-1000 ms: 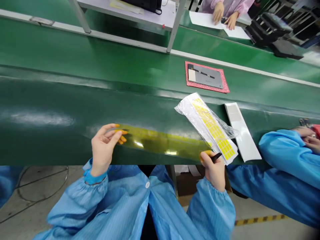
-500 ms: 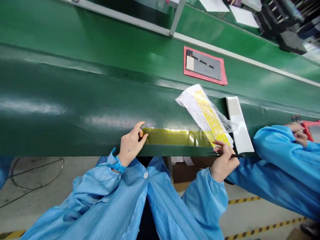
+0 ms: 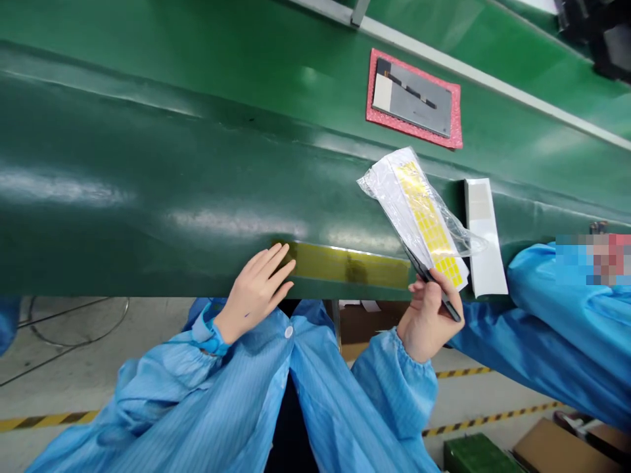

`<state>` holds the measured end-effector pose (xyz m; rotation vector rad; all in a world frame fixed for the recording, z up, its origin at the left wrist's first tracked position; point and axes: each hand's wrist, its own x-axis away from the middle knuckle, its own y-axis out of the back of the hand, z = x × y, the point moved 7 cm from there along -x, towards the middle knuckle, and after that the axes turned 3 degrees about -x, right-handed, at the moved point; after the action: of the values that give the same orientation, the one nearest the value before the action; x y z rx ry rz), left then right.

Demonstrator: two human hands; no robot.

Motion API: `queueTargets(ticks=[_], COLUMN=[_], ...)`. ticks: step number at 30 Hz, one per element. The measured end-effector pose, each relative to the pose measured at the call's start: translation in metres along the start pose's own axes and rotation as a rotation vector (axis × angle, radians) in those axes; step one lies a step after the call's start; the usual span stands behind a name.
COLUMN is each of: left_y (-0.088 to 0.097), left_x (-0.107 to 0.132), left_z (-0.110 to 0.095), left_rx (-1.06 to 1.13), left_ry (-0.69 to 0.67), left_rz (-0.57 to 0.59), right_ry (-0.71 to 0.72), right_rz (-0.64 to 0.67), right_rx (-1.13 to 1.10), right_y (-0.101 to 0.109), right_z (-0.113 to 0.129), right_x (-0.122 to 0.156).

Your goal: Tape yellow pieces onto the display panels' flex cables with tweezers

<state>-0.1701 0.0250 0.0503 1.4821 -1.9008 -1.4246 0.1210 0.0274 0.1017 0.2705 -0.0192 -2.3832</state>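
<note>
A translucent yellow film strip [image 3: 328,264] lies flat along the bench's front edge. My left hand [image 3: 259,289] rests with fingers stretched out at the strip's left end, the fingertips touching it. Black tweezers [image 3: 419,266] are in my right hand [image 3: 430,315], its fingers closed round them and the tips pointing up and left. Just beyond that hand, sheets of yellow stickers [image 3: 428,220] on white backing lie partly inside a clear plastic bag [image 3: 456,233].
A grey flat panel [image 3: 414,102] sits on a pink bubble-wrap sheet [image 3: 456,118] farther back. Right of the bag is a stack of white strips [image 3: 486,243]. A co-worker's blue sleeve [image 3: 537,282] borders the right side. A metal rail [image 3: 444,62] runs along the green bench [image 3: 197,171].
My left hand has gone from a curled pinch at the film's end to stretched fingers. My right hand has left the film's right end, turning the tweezers upward. The view has shifted.
</note>
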Motion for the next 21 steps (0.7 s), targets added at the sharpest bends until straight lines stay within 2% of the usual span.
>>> queueTargets(ticks=[5,7,12,16,21], left_y=[-0.022,-0.024,-0.011,-0.01,-0.019], left_x=[-0.009,-0.011,-0.003,0.002,-0.003], left_z=[-0.03,-0.036,-0.03,-0.024,-0.029], left_rx=[-0.01,0.024,0.136,0.118,0.066], left_ry=[-0.053,-0.069,-0.164,-0.204,-0.209], left_rz=[0.11,0.102,-0.008,0.033,0.099], right_ry=[-0.173,-0.198,-0.174,-0.198,-0.246], right_rz=[0.176,0.209,0.2,0.225,0.347], right_rx=[-0.085,-0.072,-0.044,-0.022,0.004], right_y=[-0.033,-0.039,-0.032,-0.027,-0.039], right_z=[-0.019,-0.021,-0.019,-0.023,-0.028], right_x=[0.022,0.027,0.024,0.024,0.038])
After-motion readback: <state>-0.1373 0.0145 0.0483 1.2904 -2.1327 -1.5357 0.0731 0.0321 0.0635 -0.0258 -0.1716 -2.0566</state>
